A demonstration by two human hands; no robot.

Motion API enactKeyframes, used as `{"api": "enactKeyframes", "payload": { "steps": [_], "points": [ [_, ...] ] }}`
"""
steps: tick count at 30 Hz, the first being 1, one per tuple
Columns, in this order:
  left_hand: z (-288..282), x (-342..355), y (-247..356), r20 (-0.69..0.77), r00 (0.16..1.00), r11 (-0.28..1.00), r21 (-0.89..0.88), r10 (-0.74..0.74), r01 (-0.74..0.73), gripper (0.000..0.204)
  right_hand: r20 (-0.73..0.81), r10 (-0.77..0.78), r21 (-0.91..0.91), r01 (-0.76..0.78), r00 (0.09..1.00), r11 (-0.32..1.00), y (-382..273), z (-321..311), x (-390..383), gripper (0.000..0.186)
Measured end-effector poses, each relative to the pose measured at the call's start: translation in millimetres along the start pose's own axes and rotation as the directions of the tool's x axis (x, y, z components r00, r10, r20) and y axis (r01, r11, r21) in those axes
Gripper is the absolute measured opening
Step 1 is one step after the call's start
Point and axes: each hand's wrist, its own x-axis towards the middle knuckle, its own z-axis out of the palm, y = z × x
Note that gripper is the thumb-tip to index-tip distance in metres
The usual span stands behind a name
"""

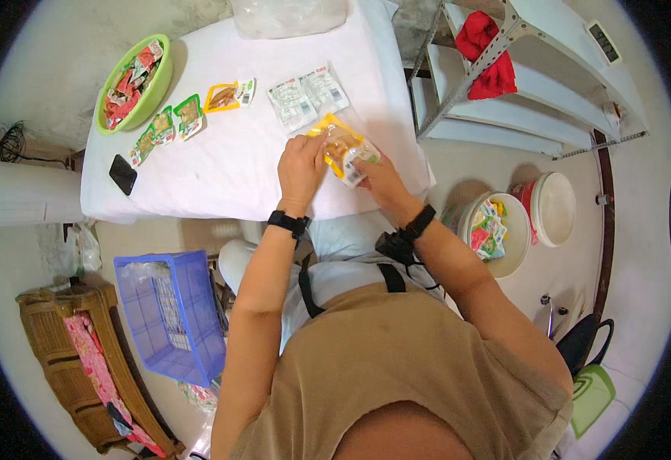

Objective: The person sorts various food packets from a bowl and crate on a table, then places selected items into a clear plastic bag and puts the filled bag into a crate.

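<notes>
Left hand (302, 165): I see its fingers pinched on the upper left edge of the packet.
Right hand (381, 180): closed on the packet's lower right corner.
Yellow-edged packet (341, 149): held up between both hands, above the table near its front right part; through its clear window I see brownish food.
Table edge: the white cloth (228, 161) drops away just in front of the wrists, and its right side falls just beyond the right hand; leftward, I have cloth running from the left hand to the phone (123, 175).
Clear packets (292, 103): two, side by side just past the held one, with dark printing too small for me to read.
Small packets: a second yellow-edged one (228, 95) lies well left of these, then three green-edged ones (189, 117) near the bowl; their print is also too fine for me.
Green bowl (159, 88): at the back left, heaped with red-and-white packets (124, 100).
Plastic bag (289, 17): on the far side; I cannot tell its contents.
White bucket (514, 253): on the floor at right, holding colourful packets (491, 230); a red-sided bucket (556, 208) stands just beside it.
Blue crate (197, 295): on the floor at left, clear plastic (147, 270) inside.
Metal shelf (531, 126): beyond the table's right side, a red cloth (492, 57) hanging on its post.
</notes>
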Motion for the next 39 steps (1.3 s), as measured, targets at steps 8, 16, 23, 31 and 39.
{"api": "enactKeyframes", "payload": {
  "steps": [8,16,23,31,39],
  "points": [
    [4,0,-5,-0.068,0.994,0.996,-0.022,0.083,-0.084,0.015,0.181,-0.295,-0.231,0.333,0.938,0.914,47,1,85,0.029],
    [5,-3,-8,-0.085,0.995,0.997,-0.059,0.054,-0.059,0.017,0.049,0.004,0.452,-0.025,0.999,0.892,26,43,99,0.025],
    [8,-6,-11,-0.052,0.999,0.995,-0.096,-0.001,-0.004,0.018,0.318,-0.440,-0.391,0.539,0.840,0.746,52,0,83,0.016],
    [10,-6,-9,-0.045,0.998,0.991,-0.124,-0.047,0.041,0.020,0.013,-0.155,0.342,0.141,0.988,0.929,21,39,52,0.031],
    [6,2,0,-0.079,0.997,0.993,-0.122,-0.014,0.005,0.015,0.048,-0.336,0.071,0.333,0.940,0.940,24,36,81,0.040]
  ]
}}
